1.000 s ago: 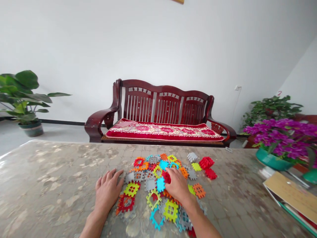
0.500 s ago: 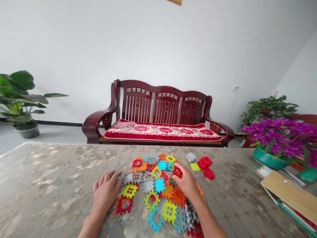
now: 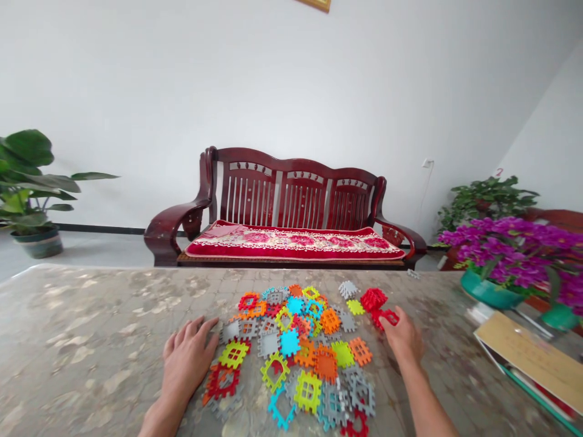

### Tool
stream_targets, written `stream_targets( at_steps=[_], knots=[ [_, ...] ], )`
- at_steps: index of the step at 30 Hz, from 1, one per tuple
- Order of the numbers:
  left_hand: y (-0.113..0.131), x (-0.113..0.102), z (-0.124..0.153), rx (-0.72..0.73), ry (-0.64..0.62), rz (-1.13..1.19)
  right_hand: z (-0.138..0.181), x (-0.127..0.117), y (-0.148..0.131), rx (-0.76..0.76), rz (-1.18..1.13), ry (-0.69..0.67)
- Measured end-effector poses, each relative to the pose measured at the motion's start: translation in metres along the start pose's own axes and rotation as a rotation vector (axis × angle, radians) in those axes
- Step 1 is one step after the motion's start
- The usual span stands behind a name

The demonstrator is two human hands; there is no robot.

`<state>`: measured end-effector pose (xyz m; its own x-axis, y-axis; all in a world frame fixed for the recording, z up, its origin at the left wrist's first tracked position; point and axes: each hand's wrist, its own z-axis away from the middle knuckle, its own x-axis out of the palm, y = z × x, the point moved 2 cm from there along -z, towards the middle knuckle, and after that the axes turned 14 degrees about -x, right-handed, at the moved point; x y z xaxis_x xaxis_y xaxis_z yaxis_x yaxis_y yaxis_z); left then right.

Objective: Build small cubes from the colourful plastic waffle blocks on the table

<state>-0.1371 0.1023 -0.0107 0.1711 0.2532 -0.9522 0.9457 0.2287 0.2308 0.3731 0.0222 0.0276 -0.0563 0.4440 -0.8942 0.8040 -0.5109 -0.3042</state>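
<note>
My left hand (image 3: 189, 359) rests flat on the table, fingers spread, left of a spread of toothed plastic puzzle tiles. Nothing is in it. My right hand (image 3: 403, 337) pinches a red window tile (image 3: 390, 316) beside a small stack of red tiles (image 3: 373, 298). Between the hands lie tiles in several colours: a lime window tile (image 3: 308, 391), a blue tile (image 3: 289, 342), an orange tile (image 3: 326, 362) and a grey tile (image 3: 269, 344). Many overlap. A grey stack (image 3: 348, 289) and a lime tile (image 3: 355, 306) lie near the red stack.
A patterned cover lies on the table (image 3: 91, 340). To the right stand purple flowers in a teal pot (image 3: 492, 291), with a brown folder (image 3: 531, 352) in front. Beyond the table is a dark red wooden bench (image 3: 303, 200). A potted plant (image 3: 36, 243) stands at left.
My right hand has moved right with the red tile, from above the tile spread to beside the red stack. My left hand stays flat on the table. The view has shifted slightly.
</note>
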Motion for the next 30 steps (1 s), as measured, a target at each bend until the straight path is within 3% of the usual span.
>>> stream_targets(
  at_steps=[13, 17, 21, 26, 30],
  knots=[
    [-0.001, 0.000, -0.001, -0.001, -0.006, -0.003, -0.014, 0.036, 0.006, -0.052, -0.097, -0.030],
    [-0.001, 0.000, -0.001, -0.002, -0.012, 0.000, -0.014, 0.044, 0.017, -0.070, -0.216, 0.082],
    [0.000, 0.000, -0.001, -0.005, -0.007, 0.010, 0.005, 0.050, 0.033, 0.014, -0.446, 0.290],
    [0.001, -0.001, 0.000, -0.012, -0.003, 0.032, 0.044, 0.053, 0.038, 0.105, -0.722, 0.443],
    [0.003, -0.003, 0.001, -0.017, -0.010, 0.015, 0.060, 0.051, 0.017, -0.050, -0.673, 0.332]
  ],
)
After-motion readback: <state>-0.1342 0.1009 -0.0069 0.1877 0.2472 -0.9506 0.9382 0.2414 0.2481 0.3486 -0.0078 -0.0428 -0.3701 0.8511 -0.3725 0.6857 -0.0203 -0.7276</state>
